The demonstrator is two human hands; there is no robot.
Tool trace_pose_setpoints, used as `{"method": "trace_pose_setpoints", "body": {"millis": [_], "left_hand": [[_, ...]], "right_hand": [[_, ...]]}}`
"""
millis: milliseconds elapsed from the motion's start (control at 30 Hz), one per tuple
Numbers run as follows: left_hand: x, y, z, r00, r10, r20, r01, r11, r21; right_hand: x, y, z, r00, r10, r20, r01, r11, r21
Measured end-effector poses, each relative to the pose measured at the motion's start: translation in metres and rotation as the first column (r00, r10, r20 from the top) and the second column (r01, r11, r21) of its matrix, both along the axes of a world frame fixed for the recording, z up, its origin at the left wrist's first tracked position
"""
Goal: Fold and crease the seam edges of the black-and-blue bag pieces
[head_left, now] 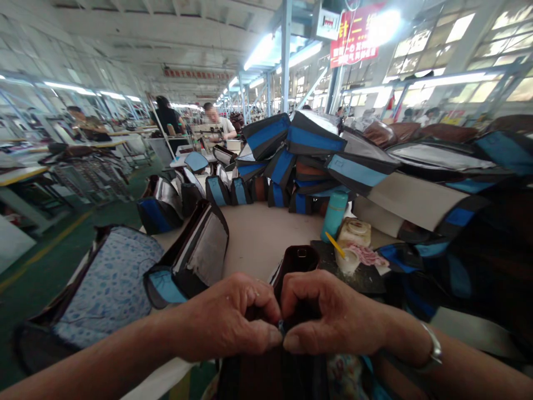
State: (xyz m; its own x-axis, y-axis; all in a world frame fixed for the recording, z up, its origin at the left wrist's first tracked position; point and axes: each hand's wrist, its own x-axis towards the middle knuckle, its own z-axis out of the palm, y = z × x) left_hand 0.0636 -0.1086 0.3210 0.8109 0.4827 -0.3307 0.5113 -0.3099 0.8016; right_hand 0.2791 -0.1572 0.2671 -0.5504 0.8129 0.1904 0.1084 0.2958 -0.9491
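Two hands (239,319) (328,316) pinching dark piece (297,311), apparently; pale table (258,233) bag-heaped; workshop busy, brightly lit.

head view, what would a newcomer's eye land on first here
Probably the left hand and right hand, fingertips nearly meeting at lower centre as they pinch at a dark piece, with a shiny bracelet on the right wrist. Next, perhaps, the big heap of blue-panelled dark pieces across the far side of the table. The red sign at upper right, beside a glaring light, also stands out.
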Motion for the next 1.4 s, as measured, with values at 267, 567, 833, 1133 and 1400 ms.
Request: {"method": "trace_pose_setpoints", "body": {"millis": [267, 567, 833, 1133, 1400], "left_hand": [[0.004, -0.003, 0.002, 0.997, 0.04, -0.061, -0.036, 0.997, 0.062], [0.011, -0.014, -0.007, 0.981, 0.176, -0.084, -0.162, 0.974, 0.159], [0.006, -0.01, -0.009, 0.993, 0.106, -0.055, -0.089, 0.963, 0.255], [0.007, -0.013, -0.008, 0.998, 0.065, -0.022, -0.056, 0.957, 0.286], [0.006, -0.019, -0.009, 0.999, 0.016, -0.028, -0.009, 0.973, 0.23]], "right_hand": [[-0.008, -0.009, 0.002, 0.98, -0.197, 0.036, 0.175, 0.93, 0.323], [-0.014, -0.011, -0.009, 0.966, -0.256, -0.045, 0.254, 0.895, 0.367], [-0.01, -0.011, -0.02, 0.948, -0.304, 0.099, 0.182, 0.767, 0.616], [-0.004, -0.027, -0.024, 0.813, -0.505, 0.291, -0.086, 0.391, 0.917], [-0.006, -0.005, -0.026, 0.855, -0.46, 0.24, 0.14, 0.651, 0.746]]}}
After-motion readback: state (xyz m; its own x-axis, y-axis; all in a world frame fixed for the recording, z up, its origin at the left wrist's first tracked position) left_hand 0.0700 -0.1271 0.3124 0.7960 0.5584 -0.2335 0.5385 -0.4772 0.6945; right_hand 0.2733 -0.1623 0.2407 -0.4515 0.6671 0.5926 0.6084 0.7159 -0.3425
